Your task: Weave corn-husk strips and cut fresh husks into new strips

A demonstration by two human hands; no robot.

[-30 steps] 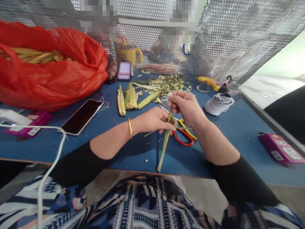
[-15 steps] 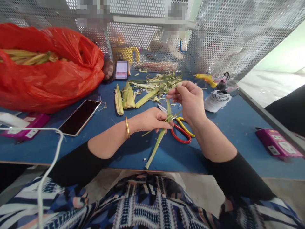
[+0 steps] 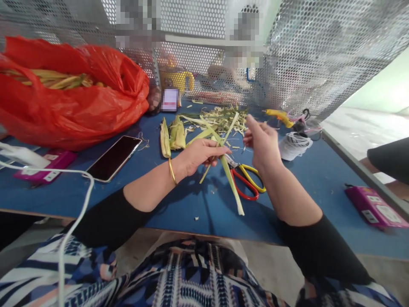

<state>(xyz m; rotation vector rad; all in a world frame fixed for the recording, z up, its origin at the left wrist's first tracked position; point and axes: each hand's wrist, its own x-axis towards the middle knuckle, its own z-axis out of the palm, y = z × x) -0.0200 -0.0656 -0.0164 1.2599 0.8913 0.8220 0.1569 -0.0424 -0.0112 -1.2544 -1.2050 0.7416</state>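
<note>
My left hand (image 3: 204,155) pinches several pale green leaf strips (image 3: 234,192) that cross at its thumb and forefinger. One strip hangs toward the table's front edge, while others point up and away. To the right, my right hand (image 3: 264,143) hovers apart from the strips, fingers loosely curled and slightly blurred, with nothing visible in them. Below and between the hands lie scissors (image 3: 246,195) with one red and one yellow handle, their blades partly hidden by the strips. Folded husk pieces (image 3: 177,133) lie beyond my left hand, near a heap of shredded leaf scraps (image 3: 223,118).
A red plastic bag (image 3: 96,106) of dried leaves stands at the left, behind a phone (image 3: 113,157) and a purple packet (image 3: 59,166). White thread (image 3: 294,146) and a yellow tool (image 3: 279,117) lie right. Another purple packet (image 3: 373,207) sits far right. Perforated metal (image 3: 198,25) closes the back.
My right hand has let go of the strip it was pinching and drawn back to the right. In my left hand, the strips have turned, the long end swinging rightward. The view has shifted slightly.
</note>
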